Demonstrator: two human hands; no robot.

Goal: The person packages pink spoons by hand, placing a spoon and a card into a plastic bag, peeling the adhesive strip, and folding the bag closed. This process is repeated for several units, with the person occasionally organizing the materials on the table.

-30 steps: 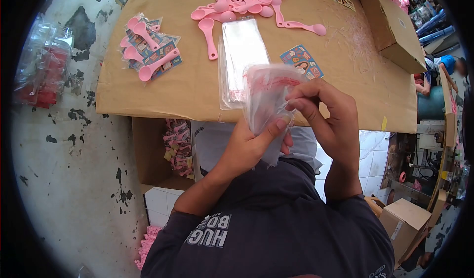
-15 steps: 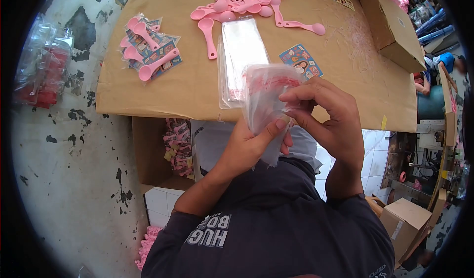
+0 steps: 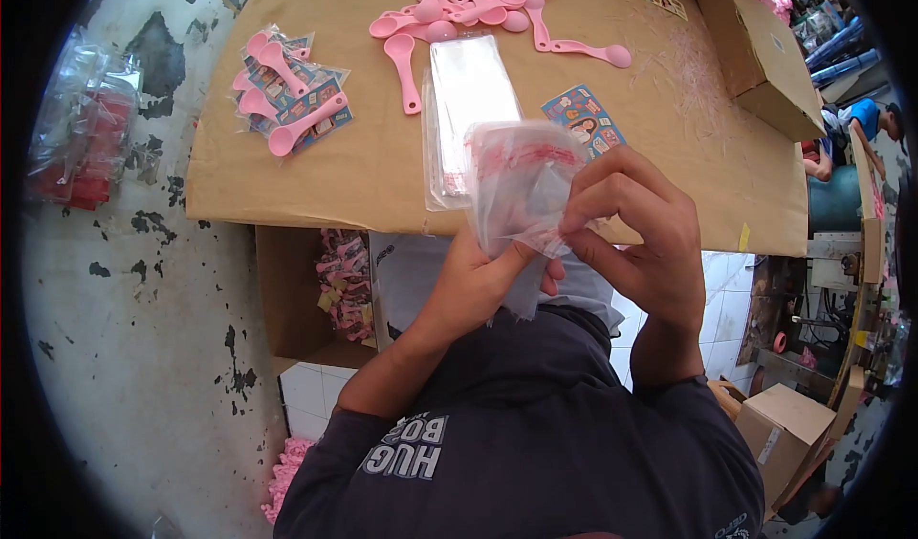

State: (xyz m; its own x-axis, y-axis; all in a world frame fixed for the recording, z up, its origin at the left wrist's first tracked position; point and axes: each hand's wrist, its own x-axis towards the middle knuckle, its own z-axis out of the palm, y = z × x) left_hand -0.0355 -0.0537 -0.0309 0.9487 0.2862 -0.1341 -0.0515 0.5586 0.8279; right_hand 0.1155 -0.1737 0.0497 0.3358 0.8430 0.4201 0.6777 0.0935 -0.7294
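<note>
My left hand (image 3: 488, 281) is wrapped round a bunch of clear plastic bags (image 3: 516, 180) with a reddish printed strip near their top. My right hand (image 3: 636, 228) pinches the edge of one of these bags at the right side, thumb against fingers. Beyond them on the table lies a flat stack of clear bags (image 3: 470, 89). A blue printed card (image 3: 581, 118) rests just past my right hand, its lower part close to the fingers. Loose pink measuring spoons (image 3: 404, 70) are piled behind the stack.
At the left of the brown-covered table (image 3: 669, 185), packed spoons with cards (image 3: 287, 94) lie heaped. An open cardboard box (image 3: 760, 56) stands at the right. Under the table, another box (image 3: 296, 300) holds many pink packets. Another person (image 3: 865, 123) shows at the far right.
My right hand has moved slightly right and down, drawing the edge of a bag outward from the bunch. The left hand stays nearly in place. The person at far right shows more.
</note>
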